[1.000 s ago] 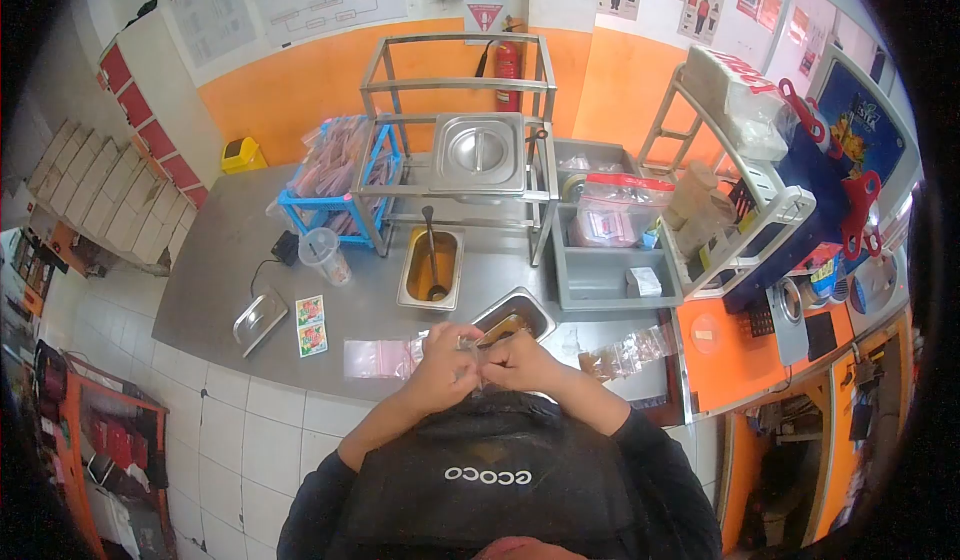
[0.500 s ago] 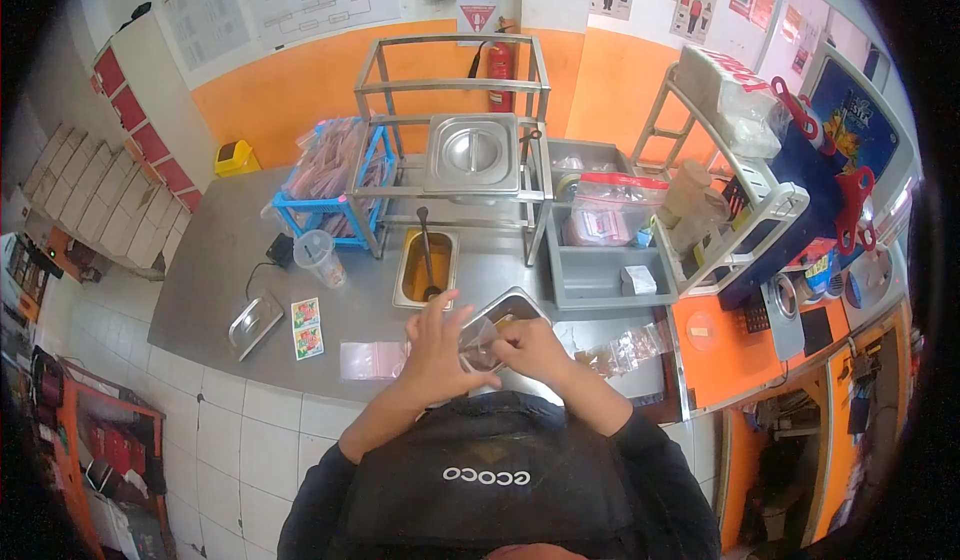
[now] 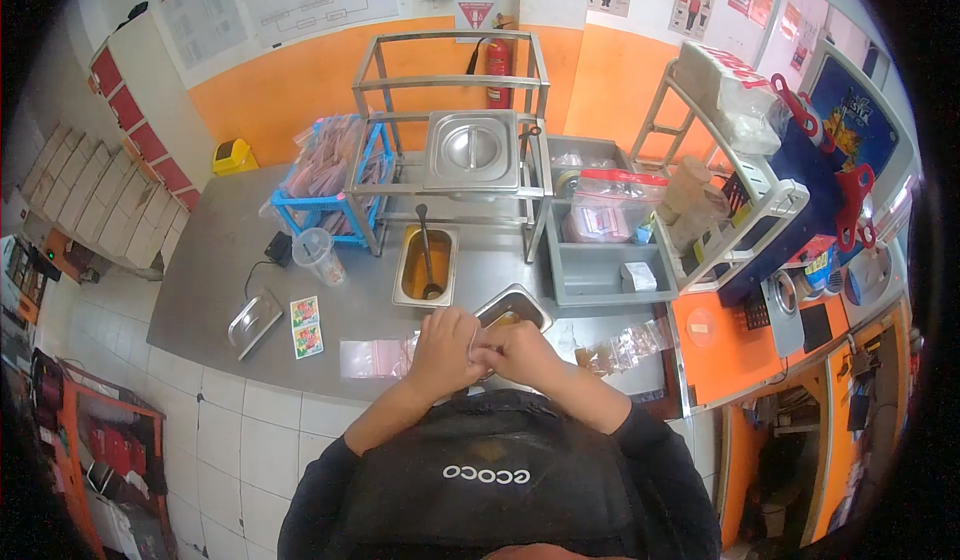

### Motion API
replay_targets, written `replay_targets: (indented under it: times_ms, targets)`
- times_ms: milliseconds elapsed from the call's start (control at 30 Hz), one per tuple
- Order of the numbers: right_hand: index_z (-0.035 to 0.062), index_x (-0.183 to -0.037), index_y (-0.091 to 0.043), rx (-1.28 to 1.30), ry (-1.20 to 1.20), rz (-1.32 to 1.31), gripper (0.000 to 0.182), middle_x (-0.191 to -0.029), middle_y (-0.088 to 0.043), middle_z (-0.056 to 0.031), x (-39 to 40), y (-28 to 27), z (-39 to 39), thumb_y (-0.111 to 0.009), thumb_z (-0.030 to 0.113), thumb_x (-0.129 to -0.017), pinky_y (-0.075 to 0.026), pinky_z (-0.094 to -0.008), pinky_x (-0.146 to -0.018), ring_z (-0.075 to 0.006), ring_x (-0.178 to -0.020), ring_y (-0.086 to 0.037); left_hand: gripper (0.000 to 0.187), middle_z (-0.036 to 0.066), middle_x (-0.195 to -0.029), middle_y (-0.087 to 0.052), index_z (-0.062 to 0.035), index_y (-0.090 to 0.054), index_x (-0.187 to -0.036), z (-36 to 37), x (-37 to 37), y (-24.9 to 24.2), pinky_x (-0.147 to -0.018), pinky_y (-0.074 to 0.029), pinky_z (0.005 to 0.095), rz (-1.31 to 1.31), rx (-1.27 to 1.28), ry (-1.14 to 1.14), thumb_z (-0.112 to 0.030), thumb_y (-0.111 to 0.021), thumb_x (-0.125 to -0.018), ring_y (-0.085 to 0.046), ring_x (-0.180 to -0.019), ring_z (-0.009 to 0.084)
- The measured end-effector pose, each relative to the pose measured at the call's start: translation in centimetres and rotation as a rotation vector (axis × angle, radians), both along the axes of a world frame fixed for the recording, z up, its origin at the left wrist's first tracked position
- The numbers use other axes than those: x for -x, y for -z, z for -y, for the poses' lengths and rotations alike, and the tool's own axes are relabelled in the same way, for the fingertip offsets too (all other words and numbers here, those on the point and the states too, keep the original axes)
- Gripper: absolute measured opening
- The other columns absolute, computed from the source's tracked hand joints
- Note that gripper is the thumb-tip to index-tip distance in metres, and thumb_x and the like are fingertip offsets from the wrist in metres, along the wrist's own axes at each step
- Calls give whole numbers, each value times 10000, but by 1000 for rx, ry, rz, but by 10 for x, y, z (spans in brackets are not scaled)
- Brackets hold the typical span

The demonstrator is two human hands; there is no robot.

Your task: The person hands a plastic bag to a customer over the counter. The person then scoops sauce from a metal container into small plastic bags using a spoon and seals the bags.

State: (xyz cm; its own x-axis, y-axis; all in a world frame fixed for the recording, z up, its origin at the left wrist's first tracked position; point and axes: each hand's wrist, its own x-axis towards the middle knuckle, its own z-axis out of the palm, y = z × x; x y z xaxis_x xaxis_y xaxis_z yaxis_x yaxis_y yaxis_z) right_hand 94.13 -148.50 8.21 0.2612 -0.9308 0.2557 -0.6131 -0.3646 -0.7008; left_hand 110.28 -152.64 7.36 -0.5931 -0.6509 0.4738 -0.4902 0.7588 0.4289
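My left hand (image 3: pixel 447 352) and my right hand (image 3: pixel 520 352) meet in front of my apron, fingers closed and touching. Between them they grip a small clear plastic bag, now almost fully hidden by the fingers. Just beyond my right hand stands a steel container (image 3: pixel 527 303) with some brownish-yellow contents, partly covered by that hand. Farther left, a second steel container (image 3: pixel 407 290) holds an orange-brown liquid, with a dark-handled ladle (image 3: pixel 426 250) standing in it. Flat clear bags with a pinkish edge (image 3: pixel 372 358) lie left of my left hand.
Filled small bags (image 3: pixel 625 350) lie on the right of the steel table (image 3: pixel 210 280). Toward the back are a blue basket of packets (image 3: pixel 330 205), a metal rack (image 3: pixel 385 85) with a lidded pan (image 3: pixel 472 150), and grey bins (image 3: pixel 590 285). A clear cup (image 3: pixel 318 255) and steel lid (image 3: pixel 255 325) sit left.
My left hand's spread fingers have closed, and it has come against my right hand. The clear bag seen between them is now mostly covered. More of the nearer steel container shows.
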Motion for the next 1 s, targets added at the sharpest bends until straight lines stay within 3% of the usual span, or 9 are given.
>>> replay_targets:
  times_ms: [67, 200, 300, 433, 567, 667, 767, 900, 1000]
  targets:
    - [82, -904, -680, -173, -32, 62, 209, -749, -647, -122, 6, -18, 1, -692, 181, -720, -491, -319, -636, -255, -670, -631, 511, 145, -957, -469, -56, -511, -996, 2, -7, -3, -811, -368, 423, -93, 16, 82, -255, -721, -575, -465, -930, 330]
    - [85, -956, -671, -197, -102, 390, 226, -802, -670, -71, 13, 1, 15, -692, 161, -744, -483, -280, -651, -133, -703, -621, 495, 139, -986, -456, -49, -511, -1019, 8, -25, 2, -811, -383, 403, -218, 43, 41, -142, -714, -577, -460, -927, 316]
    - [85, -959, -663, -209, 111, 323, 247, -828, -652, -88, 8, 19, 32, -706, 165, -729, -480, -279, -667, -166, -722, -614, 490, 137, -994, -452, -51, -517, -1030, 12, -38, -4, -826, -391, 387, -344, 33, -91, -127, -720, -591, -459, -955, 295]
    - [67, -1000, -630, 17, -243, -156, 348, -932, -585, -130, -16, 58, 35, -716, 212, -696, -481, -360, -762, -289, -878, -595, 450, 136, -1015, -436, -39, -522, -1023, 15, -48, -8, -853, -379, 368, -498, -44, -140, -86, -709, -616, -448, -976, 275]
    - [38, -970, -596, 56, -250, -234, 262, -866, -582, -141, -25, 66, 43, -626, 153, -736, -466, -424, -730, -350, -798, -569, 441, 133, -1028, -432, -33, -510, -1039, 14, -59, 4, -876, -368, 359, -473, -130, -130, -87, -696, -643, -443, -991, 261]
    - [25, -1001, -579, -26, 27, -208, 223, -921, -601, -177, -7, 48, 46, -521, 146, -823, -474, -429, -750, -368, -836, -590, 455, 131, -1036, -435, -29, -494, -1064, 11, -72, 15, -900, -355, 344, -491, -199, -163, -109, -690, -662, -440, -1013, 256]
    - [15, -982, -571, 3, 143, 19, 201, -902, -611, -203, 11, 38, 40, -505, 135, -835, -470, -448, -731, -381, -818, -593, 481, 120, -1063, -423, -25, -471, -1098, 11, -83, 32, -929, -338, 331, -561, -375, -228, -128, -687, -681, -434, -1039, 238]
    - [17, -980, -567, -85, 152, 123, 189, -894, -614, -194, 22, 29, 17, -522, 145, -848, -473, -414, -743, -374, -837, -593, 528, 105, -1089, -400, -22, -439, -1132, 12, -85, 48, -952, -320, 321, -604, -503, -243, -115, -693, -678, -423, -1061, 219]
    - [20, -977, -568, 14, 83, 186, 179, -885, -620, -179, 34, 37, 13, -534, 141, -848, -476, -394, -746, -358, -837, -598, 542, 102, -1099, -392, -23, -433, -1140, 13, -82, 49, -960, -315, 320, -606, -519, -225, -101, -694, -673, -417, -1071, 215]
